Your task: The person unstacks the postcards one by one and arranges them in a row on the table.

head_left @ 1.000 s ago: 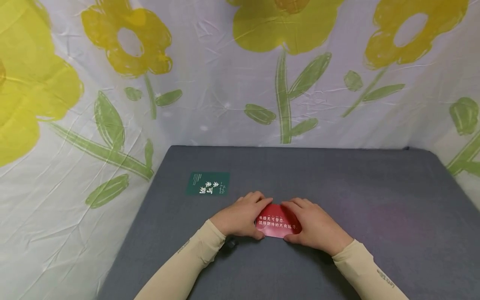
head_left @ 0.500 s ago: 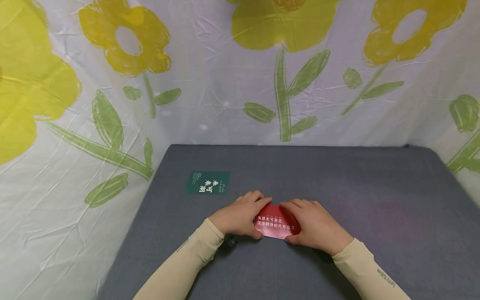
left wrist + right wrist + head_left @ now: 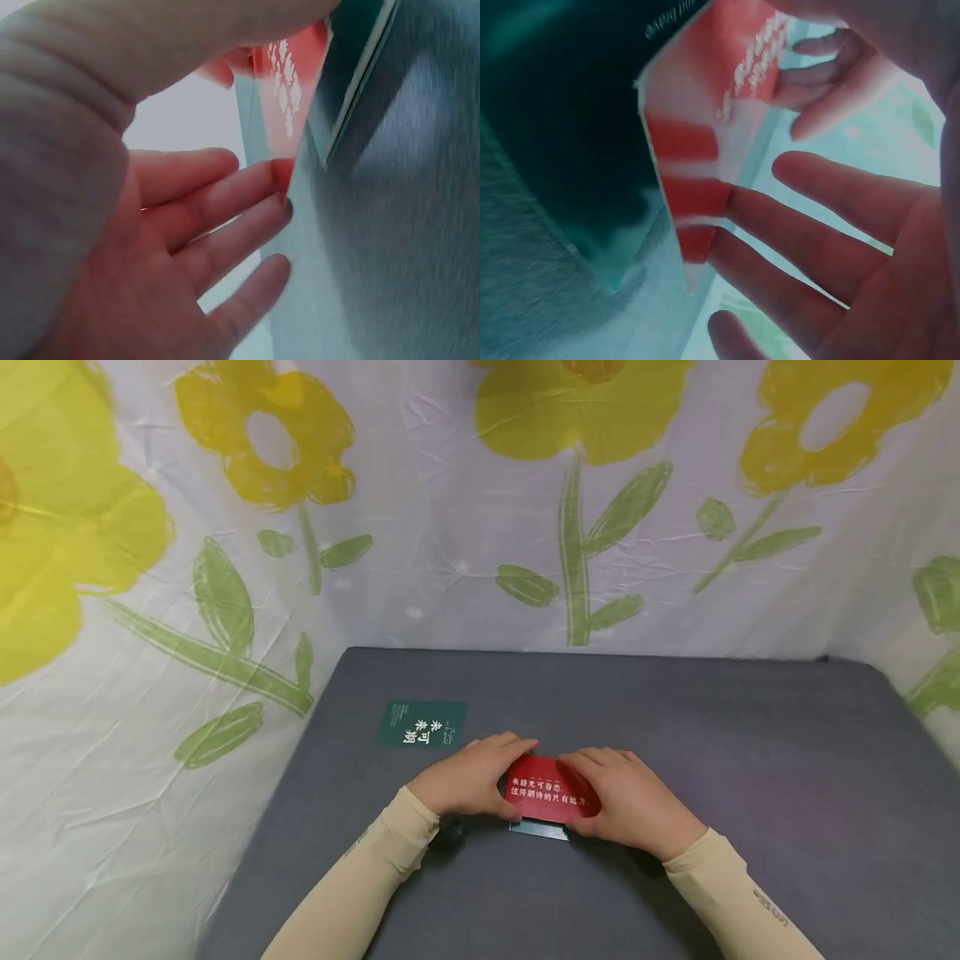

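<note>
Between my two hands is a red card (image 3: 547, 792) with white Chinese writing, held by its left and right edges. My left hand (image 3: 471, 779) grips the left side, thumb at the near edge and fingers at the far one. The right side is gripped the same way by my right hand (image 3: 628, 800). Under the red card lies a dark green card (image 3: 562, 157); a gap between the two shows in both wrist views. Its near strip (image 3: 538, 829) looks pale in the head view. Layered edges show in the left wrist view, but I cannot tell how many cards lie there.
Farther back on the left, a green card (image 3: 422, 724) with white writing lies flat on the grey table (image 3: 675, 710). A white cloth (image 3: 420, 568) printed with yellow flowers hangs behind the table and along its sides.
Both hands have raised the red card and shifted it slightly away from me. The strip of the card beneath has come into view at its near edge. The green card at the back stays put.
</note>
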`<state>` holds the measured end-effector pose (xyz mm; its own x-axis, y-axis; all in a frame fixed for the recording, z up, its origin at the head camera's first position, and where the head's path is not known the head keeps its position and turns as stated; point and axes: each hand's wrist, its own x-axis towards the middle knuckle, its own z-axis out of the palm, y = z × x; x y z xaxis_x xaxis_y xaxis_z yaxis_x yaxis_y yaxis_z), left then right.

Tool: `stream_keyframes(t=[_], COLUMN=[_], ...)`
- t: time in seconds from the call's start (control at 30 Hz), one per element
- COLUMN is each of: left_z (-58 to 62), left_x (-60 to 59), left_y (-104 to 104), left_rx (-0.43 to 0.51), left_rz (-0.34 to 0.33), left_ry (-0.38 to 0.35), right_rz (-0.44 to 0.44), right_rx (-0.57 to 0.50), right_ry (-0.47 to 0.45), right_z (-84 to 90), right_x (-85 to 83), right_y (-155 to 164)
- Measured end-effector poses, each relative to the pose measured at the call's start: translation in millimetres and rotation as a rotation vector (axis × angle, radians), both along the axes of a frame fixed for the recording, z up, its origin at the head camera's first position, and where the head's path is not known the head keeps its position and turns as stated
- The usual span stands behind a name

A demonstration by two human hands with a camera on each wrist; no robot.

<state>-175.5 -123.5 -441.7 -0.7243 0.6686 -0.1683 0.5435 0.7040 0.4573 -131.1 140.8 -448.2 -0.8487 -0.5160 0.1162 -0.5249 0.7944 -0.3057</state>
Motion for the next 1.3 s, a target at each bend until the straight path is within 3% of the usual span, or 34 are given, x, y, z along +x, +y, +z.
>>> stream_keyframes(t=[0.13,0.3,0.53,0.67,0.83,1.3], left_z=[-1.9,-7.9,-10.6,-13.8,-17.5,-18.9], left_x=[-12.7,-33.0,-68.6,-77.6,-79.2,-81.8], left_y=[-12.8,-23.5,-36.8,-46.3,-56.4,-61.8], left_rx=[0.030,0.001,-0.042,-0.032,-0.028,-0.011], left_rz=[0.044,0.088,0.159,0.170,0.214,0.176], left_ry=[-0.006,-0.027,0.024,0.019,-0.022,-0.021], right_rz=[0.018,0.032,0.043,0.052,0.083,0.081], right_rx=[-0.020,-0.002,0.036,0.037,-0.005,0.040], right_ry=[-0.028,-0.083,-0.107,-0.138,-0.169,-0.183], right_z=[-1.7,-8.0,-8.5,-12.2,-17.9,-15.4], right_x=[-19.7,-45.7,-90.8,-106.1,-112.4,-103.7], right_y=[-10.5,-23.0,-44.6,-54.4,-61.5,-59.5])
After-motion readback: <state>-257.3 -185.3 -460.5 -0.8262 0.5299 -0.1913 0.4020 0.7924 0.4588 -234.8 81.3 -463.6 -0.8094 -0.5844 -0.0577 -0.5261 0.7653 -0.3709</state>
